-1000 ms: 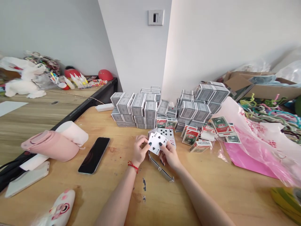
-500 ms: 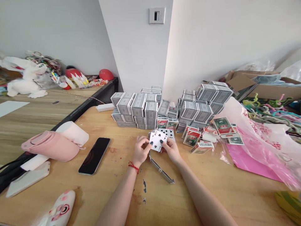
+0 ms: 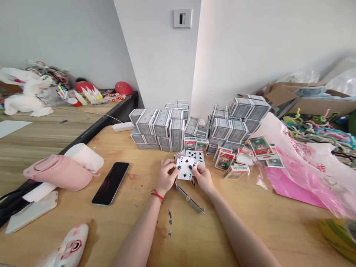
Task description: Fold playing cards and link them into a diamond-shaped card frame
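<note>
Between my two hands are a two of spades playing card [image 3: 183,171] and an eight of spades, whose corner shows at the right. My left hand [image 3: 167,177] pinches the left edge with its thumb on the front. My right hand [image 3: 205,178] pinches the right side, thumb also on the face. Just behind lie more spade cards [image 3: 197,154], face up and partly covered. Below the held cards, a narrow strip of joined cards [image 3: 190,200] stands on edge and runs toward the right front. Its far end is hidden behind my left hand and the cards.
Stacked grey card blocks stand at the back left [image 3: 161,128] and back right [image 3: 233,126]. Small red-green card boxes [image 3: 224,159] lie before the right stack. A phone [image 3: 111,183] and pink pouch [image 3: 61,172] are at left, pink plastic [image 3: 292,185] at right.
The held cards have been squared up, with the two of spades now facing me more upright and level. The camera view has shifted slightly; both hands keep their grip.
</note>
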Available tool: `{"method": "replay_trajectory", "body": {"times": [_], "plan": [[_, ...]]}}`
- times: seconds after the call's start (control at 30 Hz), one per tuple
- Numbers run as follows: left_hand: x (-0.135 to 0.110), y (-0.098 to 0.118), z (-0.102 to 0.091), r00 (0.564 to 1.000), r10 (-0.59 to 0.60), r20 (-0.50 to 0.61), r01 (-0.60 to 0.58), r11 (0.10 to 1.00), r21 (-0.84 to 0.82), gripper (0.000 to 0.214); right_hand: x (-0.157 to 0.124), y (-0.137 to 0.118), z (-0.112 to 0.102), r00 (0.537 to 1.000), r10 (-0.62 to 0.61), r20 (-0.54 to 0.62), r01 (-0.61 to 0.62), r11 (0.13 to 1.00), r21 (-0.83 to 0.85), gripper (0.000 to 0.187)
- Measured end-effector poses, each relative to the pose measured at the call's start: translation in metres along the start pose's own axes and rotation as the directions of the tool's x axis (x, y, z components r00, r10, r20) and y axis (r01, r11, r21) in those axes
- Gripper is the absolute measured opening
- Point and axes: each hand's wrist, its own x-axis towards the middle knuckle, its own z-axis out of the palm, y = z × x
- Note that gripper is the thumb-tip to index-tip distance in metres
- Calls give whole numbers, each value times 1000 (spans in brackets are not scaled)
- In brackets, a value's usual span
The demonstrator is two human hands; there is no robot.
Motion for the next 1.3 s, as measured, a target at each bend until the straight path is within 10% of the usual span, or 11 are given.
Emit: {"method": "replay_trajectory", "body": {"times": [1.3], "plan": [[-2,2,2,1000,22,11,-23,989,145,21,0,7,-7,998,41,47,-43,998,44,32]]}}
